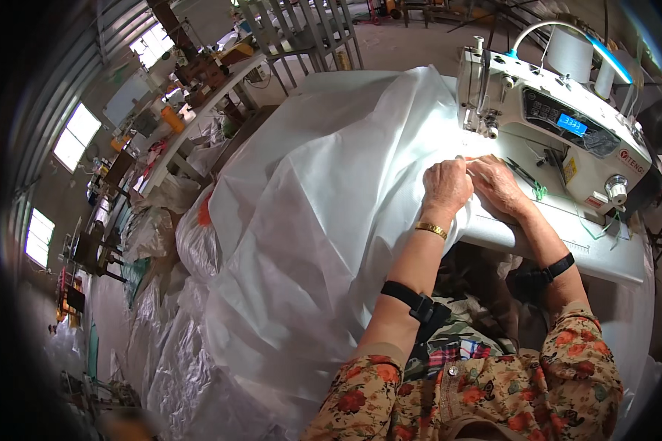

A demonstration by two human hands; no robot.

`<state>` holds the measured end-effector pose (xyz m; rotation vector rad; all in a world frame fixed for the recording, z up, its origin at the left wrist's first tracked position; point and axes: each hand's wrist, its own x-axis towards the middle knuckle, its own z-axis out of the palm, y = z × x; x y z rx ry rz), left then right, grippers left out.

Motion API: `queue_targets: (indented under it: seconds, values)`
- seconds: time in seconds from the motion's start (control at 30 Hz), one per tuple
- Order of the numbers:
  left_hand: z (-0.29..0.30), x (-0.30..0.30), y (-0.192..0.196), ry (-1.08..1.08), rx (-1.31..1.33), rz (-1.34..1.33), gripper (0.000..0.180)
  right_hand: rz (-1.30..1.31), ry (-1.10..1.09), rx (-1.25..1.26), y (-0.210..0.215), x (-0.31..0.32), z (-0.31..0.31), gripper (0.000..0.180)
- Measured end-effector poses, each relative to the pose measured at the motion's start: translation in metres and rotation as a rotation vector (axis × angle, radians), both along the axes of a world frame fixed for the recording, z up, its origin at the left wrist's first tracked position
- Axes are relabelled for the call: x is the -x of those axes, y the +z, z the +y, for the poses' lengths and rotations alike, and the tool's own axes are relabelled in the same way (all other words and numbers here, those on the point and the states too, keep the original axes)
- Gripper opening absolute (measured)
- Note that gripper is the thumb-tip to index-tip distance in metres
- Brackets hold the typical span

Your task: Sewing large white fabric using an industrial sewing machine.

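A large sheet of white fabric (324,176) spreads over the sewing table and hangs down its left side in folds. Its right edge is gripped by my left hand (447,185), closed in a fist with a gold band at the wrist. Close against it, my right hand (496,184) has its fingers bent and pressed together on the same edge; the fingertips are partly hidden. Both hands are just in front of the needle area of a white sewing machine (588,125), whose lamp brightly lights the cloth there.
Dark thread snips (521,170) and a bit of green thread (540,191) lie right of my hands. A white thread cone (568,55) stands behind the machine. Plastic-wrapped bundles (176,331) crowd the left, below a cluttered bench (198,103). A grey chair (301,37) stands beyond the table.
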<state>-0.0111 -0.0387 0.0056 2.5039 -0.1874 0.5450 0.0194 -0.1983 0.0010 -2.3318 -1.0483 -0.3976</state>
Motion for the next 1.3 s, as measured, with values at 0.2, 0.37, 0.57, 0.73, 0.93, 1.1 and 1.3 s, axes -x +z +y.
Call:
queue_targets:
  seconds: [0.2,0.37,0.57,0.73,0.93,1.1,1.3]
  values:
    - [0.001,-0.002,0.001,-0.024,0.0,0.029,0.018,0.024,0.003,0.029,0.004,0.002,-0.001,0.03]
    - [-0.003,-0.003,0.0,-0.013,-0.005,-0.009,0.017,0.022,-0.001,0.017,0.004,0.003,-0.007,0.029]
    - [-0.005,0.001,0.005,-0.001,0.019,-0.013,0.016,0.022,-0.033,0.079,0.002,0.005,-0.006,0.029]
    - [-0.006,-0.002,0.0,0.016,-0.033,-0.023,0.017,-0.092,-0.039,0.054,-0.008,0.001,-0.007,0.032]
    - [0.019,0.044,-0.001,-0.136,0.116,-0.131,0.034,-0.077,-0.091,0.036,-0.012,0.054,-0.005,0.042]
    - [0.039,0.179,-0.047,-0.227,0.114,-0.328,0.038,-0.215,0.031,-0.322,-0.038,0.138,-0.044,0.034]
    - [0.117,0.344,-0.202,0.145,0.148,0.317,0.035,0.376,-0.079,-0.495,-0.106,0.183,-0.011,0.032]
